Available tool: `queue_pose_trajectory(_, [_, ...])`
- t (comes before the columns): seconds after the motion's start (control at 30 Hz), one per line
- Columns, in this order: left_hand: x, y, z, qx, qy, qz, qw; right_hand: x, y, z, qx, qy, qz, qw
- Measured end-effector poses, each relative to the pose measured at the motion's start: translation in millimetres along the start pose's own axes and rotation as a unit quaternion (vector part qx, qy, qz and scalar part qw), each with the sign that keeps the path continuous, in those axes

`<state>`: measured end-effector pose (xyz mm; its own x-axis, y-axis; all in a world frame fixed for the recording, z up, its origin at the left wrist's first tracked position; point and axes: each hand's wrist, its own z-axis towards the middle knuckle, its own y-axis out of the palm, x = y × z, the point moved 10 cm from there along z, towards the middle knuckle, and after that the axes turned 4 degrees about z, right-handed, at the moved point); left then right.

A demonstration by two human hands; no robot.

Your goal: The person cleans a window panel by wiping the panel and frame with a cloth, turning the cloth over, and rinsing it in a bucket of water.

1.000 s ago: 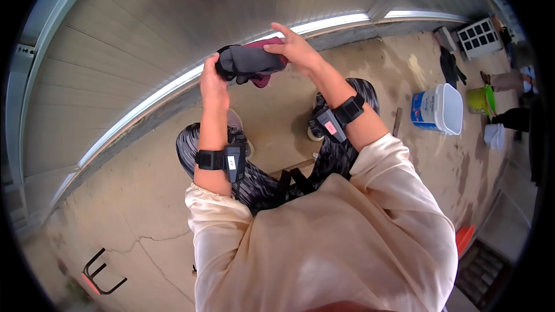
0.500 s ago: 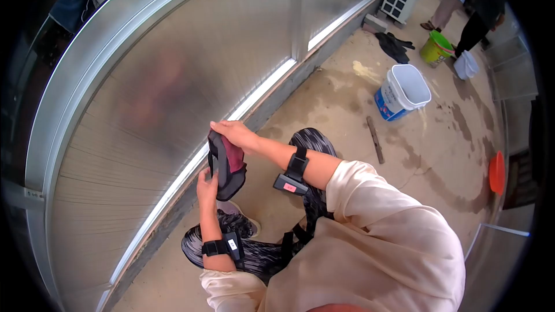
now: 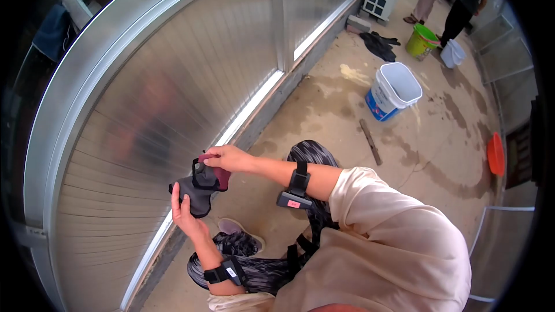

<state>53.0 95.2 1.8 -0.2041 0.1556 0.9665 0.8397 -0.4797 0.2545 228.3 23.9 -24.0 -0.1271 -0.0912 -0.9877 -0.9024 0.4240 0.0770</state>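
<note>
A dark grey and maroon cloth piece (image 3: 199, 189) with black edging hangs between my two hands, in front of the ribbed panel. I cannot tell exactly what kind of item it is. My right hand (image 3: 230, 159) pinches its maroon upper end. Against the grey lower part rests my left hand (image 3: 188, 216), its thumb hidden behind the cloth and two fingers showing along the near side. Straps with small dark boxes go round both my forearms. Below the cloth a shoe (image 3: 241, 234) shows on my foot.
The ribbed panel (image 3: 144, 156) in its metal frame stands close at left. On the floor are a white bucket (image 3: 393, 92), a stick (image 3: 370, 141), dark gloves or cloth (image 3: 380, 45), a green bucket (image 3: 422, 41) and an orange basin (image 3: 495, 153). Two people (image 3: 445, 0) stand far right.
Both hands have shifted left and down with the cloth piece. The cloth has been turned and spread, so more of its grey side shows. My left hand's fingers have straightened along it.
</note>
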Motion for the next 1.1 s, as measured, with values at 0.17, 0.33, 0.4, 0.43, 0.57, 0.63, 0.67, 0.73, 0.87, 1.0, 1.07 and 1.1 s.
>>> queue_pose_trajectory(0.17, [45,-15,-2,0.097,0.134,0.1,0.981,-15,-22,-3,0.105,-0.07,-0.044,0.991])
queue_pose_trajectory(0.33, [68,-9,-10,0.078,0.231,0.437,0.866,-32,-30,-10,0.103,-0.055,-0.163,0.98])
queue_pose_trajectory(0.4, [62,-15,-14,0.108,0.19,0.502,0.837,-23,-28,-7,0.079,-0.042,-0.18,0.98])
queue_pose_trajectory(0.43, [57,-18,-13,0.108,0.191,0.539,0.814,-28,-29,-11,0.08,-0.03,-0.196,0.977])
queue_pose_trajectory(0.57, [53,-22,-15,0.141,0.147,0.65,0.732,-29,-24,-13,0.041,-0.053,-0.164,0.984])
queue_pose_trajectory(0.63, [53,-25,-13,0.159,0.145,0.65,0.729,-23,-28,-12,0.026,-0.083,-0.171,0.981])
queue_pose_trajectory(0.67, [59,-24,-15,0.167,0.202,0.61,0.748,-28,-21,-15,-0.008,-0.141,-0.249,0.958])
queue_pose_trajectory(0.73, [61,-31,-15,0.177,0.25,0.572,0.761,-36,-7,-22,-0.051,-0.194,-0.319,0.926])
queue_pose_trajectory(0.87, [24,-49,6,0.092,0.164,0.381,0.905,-14,-10,-17,-0.062,-0.037,-0.421,0.904])
queue_pose_trajectory(1.0, [2,-43,7,0.095,0.004,0.376,0.922,-37,-19,-13,0.058,-0.118,-0.405,0.905])
queue_pose_trajectory(1.07, [-21,-33,2,0.122,-0.093,0.186,0.971,-37,-11,-15,0.08,-0.058,-0.36,0.928])
queue_pose_trajectory(1.1, [-19,-21,3,0.112,-0.091,0.184,0.972,-43,-3,-17,0.093,-0.094,-0.323,0.937])
